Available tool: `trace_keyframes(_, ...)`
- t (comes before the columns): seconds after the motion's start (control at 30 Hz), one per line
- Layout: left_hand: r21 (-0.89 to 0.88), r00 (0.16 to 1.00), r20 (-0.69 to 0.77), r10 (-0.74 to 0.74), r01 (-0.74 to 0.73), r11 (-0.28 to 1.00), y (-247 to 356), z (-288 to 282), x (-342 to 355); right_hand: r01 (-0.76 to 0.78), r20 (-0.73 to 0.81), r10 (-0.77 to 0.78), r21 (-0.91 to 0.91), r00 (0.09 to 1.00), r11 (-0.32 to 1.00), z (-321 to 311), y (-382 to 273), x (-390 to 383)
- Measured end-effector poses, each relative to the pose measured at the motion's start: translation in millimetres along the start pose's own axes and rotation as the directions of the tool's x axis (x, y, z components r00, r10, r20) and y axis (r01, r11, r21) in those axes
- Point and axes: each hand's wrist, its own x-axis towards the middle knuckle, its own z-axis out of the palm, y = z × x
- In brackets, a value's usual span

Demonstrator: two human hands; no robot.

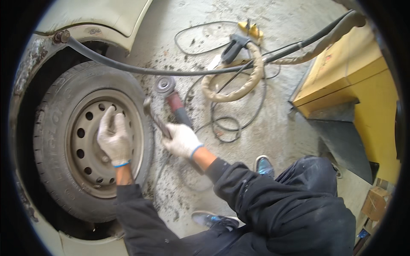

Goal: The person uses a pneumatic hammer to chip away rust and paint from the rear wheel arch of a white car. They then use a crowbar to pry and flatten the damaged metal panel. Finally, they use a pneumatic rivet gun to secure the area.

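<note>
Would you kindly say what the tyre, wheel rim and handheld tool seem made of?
Tyre: matte dark rubber, judging by moulded tread. Wheel rim: apparently beige-painted metal, probably steel, given its satin sheen and round holes. Handheld tool: probably dull grey metal, from its sheen, though blurred.

Toward half past ten I get a cream, curved car panel (96,17), smooth paint with a soft gloss. At nine o'clock my feed shows a matt black rubber tyre (55,162) around a dull beige metal wheel (90,158). The white left glove (114,138) and white right glove (183,141) are knitted cloth. The grey concrete floor (294,136) looks rough; the brown cardboard box (376,202) at four, matt.
</note>
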Motion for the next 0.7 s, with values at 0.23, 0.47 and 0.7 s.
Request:
trace_keyframes(0.23,-0.244,0.993,0.02,-0.115,0.116,0.963,-22,-1,21,-0.221,0.191,0.28,-0.282,0.941,0.934,53,54,-77)
trace_keyframes(0.47,-0.238,0.994,0.005,-0.111,0.109,0.965,-24,-6,20,0.1,0.588,0.214,-0.455,0.78,0.885,56,89,-82)
trace_keyframes(0.7,-0.234,0.986,-0.002,-0.165,0.16,0.959,-28,-36,18,0.178,0.758,0.297,-0.475,0.581,0.862,71,103,-57)
